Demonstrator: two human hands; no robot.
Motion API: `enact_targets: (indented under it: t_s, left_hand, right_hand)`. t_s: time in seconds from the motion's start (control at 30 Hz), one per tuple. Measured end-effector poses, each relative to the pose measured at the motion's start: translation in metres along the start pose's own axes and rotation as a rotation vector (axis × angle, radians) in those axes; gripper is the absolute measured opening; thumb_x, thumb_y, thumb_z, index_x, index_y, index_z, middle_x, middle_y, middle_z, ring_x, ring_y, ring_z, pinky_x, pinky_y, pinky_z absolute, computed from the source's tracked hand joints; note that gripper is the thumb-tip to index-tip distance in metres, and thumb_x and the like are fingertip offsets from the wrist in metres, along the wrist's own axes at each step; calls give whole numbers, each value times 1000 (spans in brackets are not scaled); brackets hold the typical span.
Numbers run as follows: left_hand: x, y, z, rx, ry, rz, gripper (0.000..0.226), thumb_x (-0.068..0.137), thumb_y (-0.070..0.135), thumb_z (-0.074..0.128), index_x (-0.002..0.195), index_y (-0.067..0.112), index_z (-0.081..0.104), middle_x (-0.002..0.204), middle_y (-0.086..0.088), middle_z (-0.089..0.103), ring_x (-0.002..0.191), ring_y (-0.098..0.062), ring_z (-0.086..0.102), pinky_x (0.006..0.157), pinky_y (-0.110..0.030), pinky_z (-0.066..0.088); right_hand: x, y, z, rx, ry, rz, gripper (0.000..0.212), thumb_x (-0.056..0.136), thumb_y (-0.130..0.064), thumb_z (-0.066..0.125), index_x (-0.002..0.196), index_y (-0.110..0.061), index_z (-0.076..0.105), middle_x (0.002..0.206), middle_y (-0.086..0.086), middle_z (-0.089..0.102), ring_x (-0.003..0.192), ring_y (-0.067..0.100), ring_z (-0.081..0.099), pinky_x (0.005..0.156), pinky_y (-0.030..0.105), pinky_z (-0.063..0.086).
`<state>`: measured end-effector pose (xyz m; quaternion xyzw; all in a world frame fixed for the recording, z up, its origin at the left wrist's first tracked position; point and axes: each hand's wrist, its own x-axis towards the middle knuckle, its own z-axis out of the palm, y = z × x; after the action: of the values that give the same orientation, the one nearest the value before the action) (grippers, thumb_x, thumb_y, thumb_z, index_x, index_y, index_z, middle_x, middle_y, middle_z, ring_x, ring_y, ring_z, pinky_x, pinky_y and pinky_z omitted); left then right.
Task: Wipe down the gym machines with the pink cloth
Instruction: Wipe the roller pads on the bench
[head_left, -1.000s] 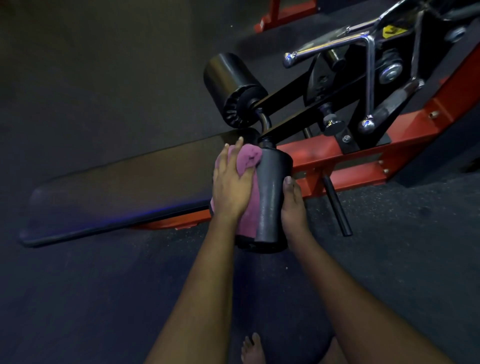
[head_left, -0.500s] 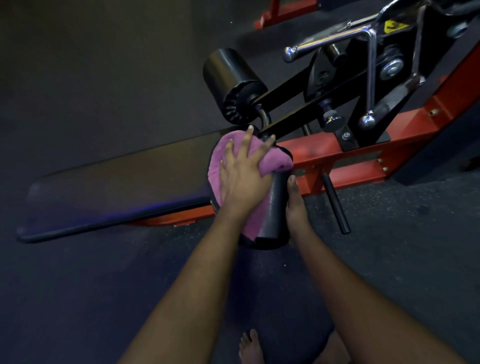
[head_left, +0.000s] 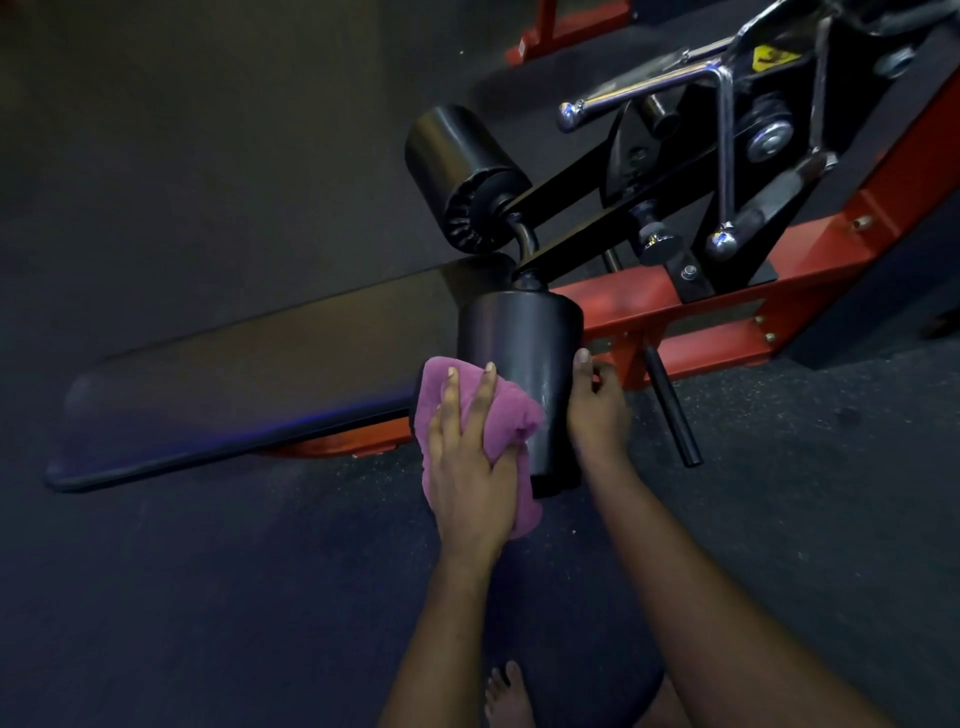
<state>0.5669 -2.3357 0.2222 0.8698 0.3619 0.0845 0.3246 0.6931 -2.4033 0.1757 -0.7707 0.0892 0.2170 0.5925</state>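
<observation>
The pink cloth (head_left: 501, 415) hides the roller pad (head_left: 524, 353)'s left side.

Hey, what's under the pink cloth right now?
The pink cloth lies against the left side of the near black roller pad, pressed by the left hand. The pad's surface beneath is covered.

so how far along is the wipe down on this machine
Done: nothing shows plainly as finished. In hand: the left hand presses the pink cloth against the near roller pad, which the right hand grips. Left: the far roller pad, bench pad and chrome handles.
</observation>
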Motion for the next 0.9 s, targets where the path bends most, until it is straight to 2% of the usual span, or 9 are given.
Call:
enact_targets:
  t_s: [0.1,0.17,0.23,0.33,0.5,0.6,0.7,0.8,0.9]
  left_hand:
    - [0,2,-1,-84,-6,-14,70,80,55,34,148,65,19,162,37,-3,152,-4,10,98,-51,48]
    - [-2,1,-3,-73,-14,10,69,84,49,40,149,64,20,161,38,-3,152,-4,9,101,-55,46]
    - [0,1,-5,-39,-8,64,67,89,47,43,151,62,22,162,35,-3,152,-4,7,109,-54,40]
    - [32,-2,-4,-144,-22,52,55,102,51,36,154,56,21,167,24,7,152,-7,14,112,-36,38]
    - [115,8,-10,-393,-45,-234,49,103,48,42,151,39,41,152,6,49,136,-16,47,117,-49,36]
    - [79,13,-4,-207,-48,6,52,103,52,35,154,50,27,166,14,21,150,-16,28,115,-52,37]
    - [26,5,-2,-39,-82,131,65,97,40,52,153,57,22,166,26,-3,154,-13,11,114,-54,34]
    - [12,2,-1,23,-92,142,74,91,32,61,152,57,25,166,26,-6,155,-15,6,117,-60,30]
    - [52,9,2,45,-94,124,67,94,41,49,153,57,21,168,17,1,153,-21,11,112,-60,38]
  right_hand:
    - [-18,-16,11,-106,-12,-43,73,99,-69,37,154,-21,35,149,13,51,130,37,53,100,41,42]
    - [-21,-13,15,-137,-38,-52,86,90,-81,39,155,-25,29,151,12,50,131,37,53,103,46,44]
    - [-16,-10,13,-48,-63,-7,80,92,-78,42,153,-26,35,145,12,56,129,36,55,94,37,42]
    - [-5,1,6,132,-121,25,77,94,-72,45,152,-21,41,143,9,57,130,30,54,93,30,36]
    - [5,17,11,311,-233,121,89,74,-92,54,133,-26,59,125,2,70,115,25,67,99,50,54]
    - [6,15,3,424,-263,193,58,97,-67,49,122,-19,66,108,2,76,104,19,73,80,30,59]
    - [16,25,0,468,-251,260,40,105,-50,42,114,-18,65,91,-4,72,71,0,73,56,15,54]
    - [15,22,2,530,-323,262,74,88,-71,57,133,-13,62,121,8,72,102,12,73,83,27,58]
    - [21,39,8,534,-323,243,100,70,-85,66,146,-22,54,143,2,62,131,20,59,113,46,44]
